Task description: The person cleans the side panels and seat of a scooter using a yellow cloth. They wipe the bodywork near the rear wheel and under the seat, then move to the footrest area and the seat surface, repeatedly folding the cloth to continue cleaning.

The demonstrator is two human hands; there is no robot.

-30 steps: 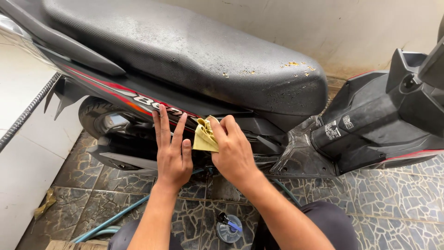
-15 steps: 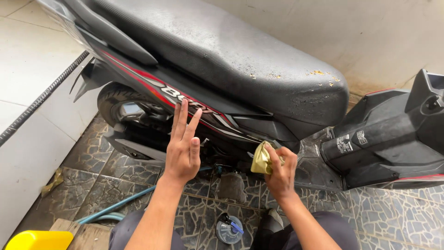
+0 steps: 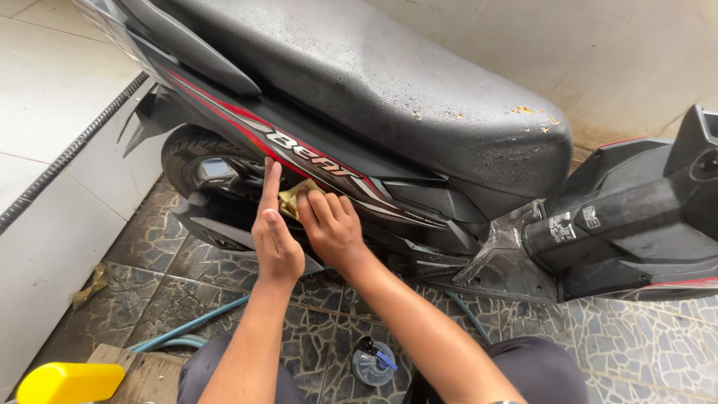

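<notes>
Seen from above, the right hand (image 3: 331,224) presses a yellow cloth (image 3: 292,200) against the scooter's side panel (image 3: 329,168) below the seat (image 3: 389,82), while the left hand (image 3: 274,238), open and flat, rests just left of it.

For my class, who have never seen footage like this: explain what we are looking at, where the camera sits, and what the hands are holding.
The camera is worn on a person's head and looks down, so the two bare arms are that person's own. In front stands a black scooter with red stripes and a speckled seat, on a stone-patterned tiled floor. The right hand presses a small yellow cloth against the side panel. The left hand rests beside it, fingers on the panel. Below lie a green hose and a small round container; a yellow object sits at the lower left.
</notes>
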